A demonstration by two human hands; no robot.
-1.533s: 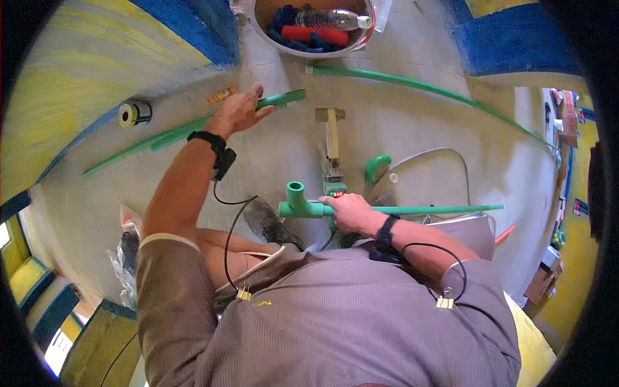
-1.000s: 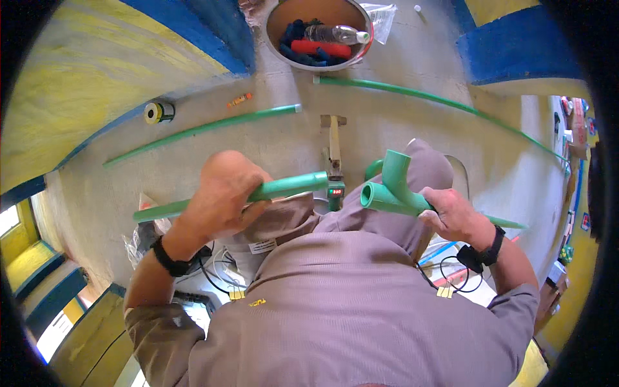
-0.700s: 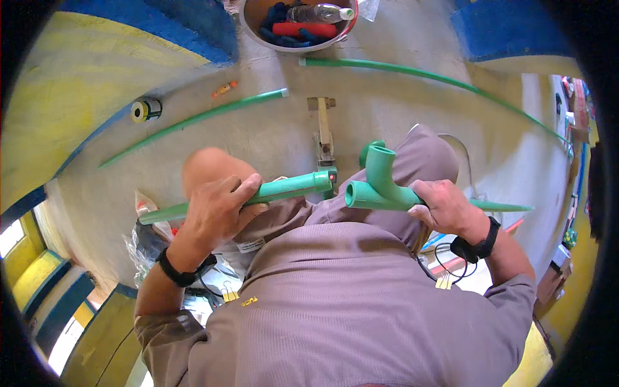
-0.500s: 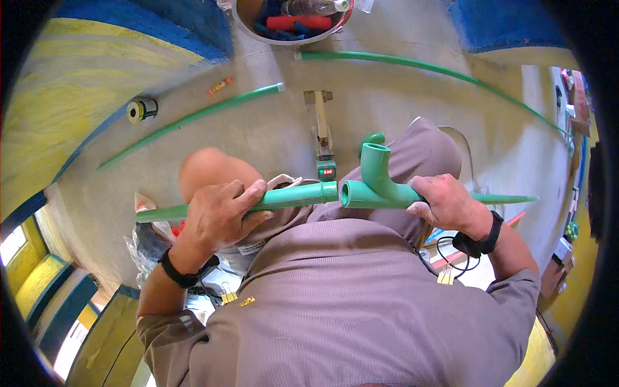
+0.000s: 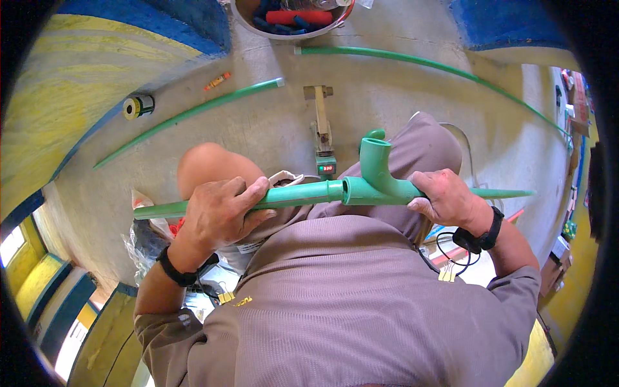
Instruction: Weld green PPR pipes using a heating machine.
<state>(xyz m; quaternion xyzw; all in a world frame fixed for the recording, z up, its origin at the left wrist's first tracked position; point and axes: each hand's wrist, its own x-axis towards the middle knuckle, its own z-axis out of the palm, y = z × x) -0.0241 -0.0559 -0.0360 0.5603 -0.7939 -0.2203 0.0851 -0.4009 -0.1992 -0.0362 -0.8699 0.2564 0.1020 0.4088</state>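
Observation:
My left hand (image 5: 222, 211) is wrapped round a green plastic pipe (image 5: 302, 194), which runs out past it on both sides. My right hand (image 5: 446, 197) grips a green branched pipe fitting (image 5: 382, 178) near its right end, where another green pipe (image 5: 503, 193) continues to the right. The fitting's side branch curves upward with its round mouth showing. In front of my lap, the left pipe's ridged end meets the fitting's open left socket; I cannot tell whether it has entered. Behind the branch, a second green rounded piece (image 5: 376, 134) is partly hidden.
On the floor ahead stands a pipe-welding tool (image 5: 325, 166) with a red-lit display. Green pipes lie to its left (image 5: 193, 118) and right (image 5: 412, 62). A tape roll (image 5: 138, 107) is at the left, and a bucket (image 5: 290, 35) with tools sits at the top.
The gap between the left pipe's end and the fitting's socket has closed, the pipe end shifting right to the socket. Both hands keep their grip.

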